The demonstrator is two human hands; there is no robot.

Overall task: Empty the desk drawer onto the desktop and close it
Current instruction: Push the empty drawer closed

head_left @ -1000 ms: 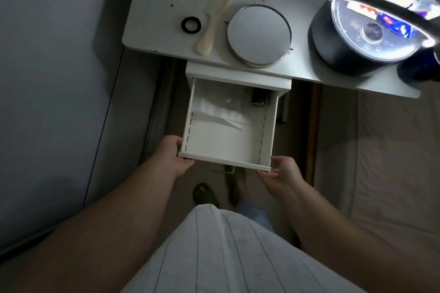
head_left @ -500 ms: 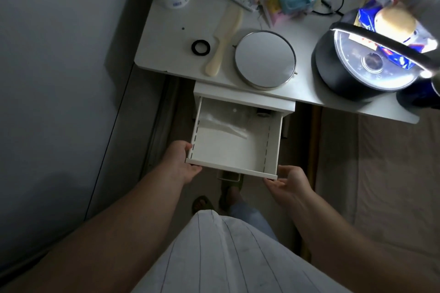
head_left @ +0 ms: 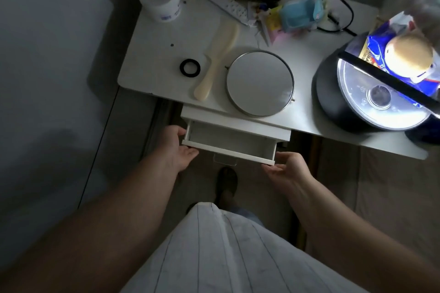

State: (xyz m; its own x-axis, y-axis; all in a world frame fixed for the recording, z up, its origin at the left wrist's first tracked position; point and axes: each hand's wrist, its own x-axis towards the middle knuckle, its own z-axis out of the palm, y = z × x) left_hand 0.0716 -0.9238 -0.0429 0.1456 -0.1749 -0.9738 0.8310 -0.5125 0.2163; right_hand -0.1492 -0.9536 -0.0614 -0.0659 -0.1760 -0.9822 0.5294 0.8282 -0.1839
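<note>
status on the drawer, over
Left hand and right hand at front corners of drawer. Drawer partly open. Nothing blocking it.

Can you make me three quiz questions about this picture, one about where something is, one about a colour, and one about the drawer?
1. Where is the black ring?
A. left of the comb
B. on the round mirror
C. in the drawer

2. What colour is the comb?
A. blue
B. cream
C. black

3. How is the drawer?
A. fully shut
B. partly open
C. lying on the floor

Answers:
1 A, it lies on the desktop beside the comb.
2 B, it looks pale cream.
3 B, a gap shows, with the left hand and right hand at its front corners.
</note>
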